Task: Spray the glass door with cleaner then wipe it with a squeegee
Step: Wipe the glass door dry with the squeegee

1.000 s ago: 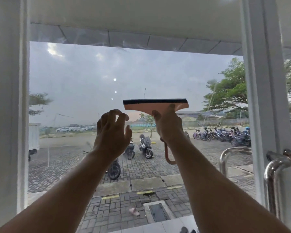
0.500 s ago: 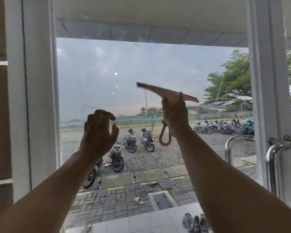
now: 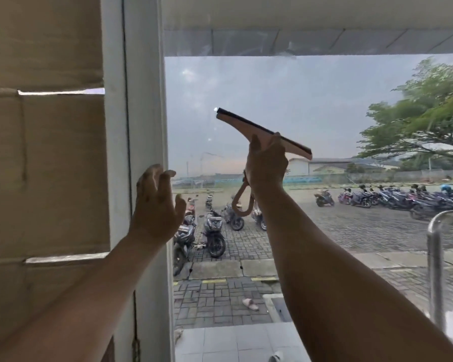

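Observation:
The glass door (image 3: pixel 311 105) fills the middle and right of the head view, with a parking lot seen through it. My right hand (image 3: pixel 266 163) grips the handle of a pinkish squeegee (image 3: pixel 242 126) with a black rubber blade. The blade is tilted, its left end higher, and held up against the glass. The handle's loop hangs below my fist. My left hand (image 3: pixel 156 205) is raised with fingers apart and holds nothing; its fingertips rest at the white door frame (image 3: pixel 147 113) on the left. No spray bottle is in view.
A beige blind (image 3: pixel 45 152) covers the window left of the frame. A metal door handle (image 3: pixel 434 262) stands at the right edge. White floor tiles (image 3: pixel 233 343) lie at the bottom. Motorcycles and trees are outside.
The view has swung left, so the frame and blind now fill the left. The squeegee went from level to tilted, left end up. My left hand moved left onto the door frame.

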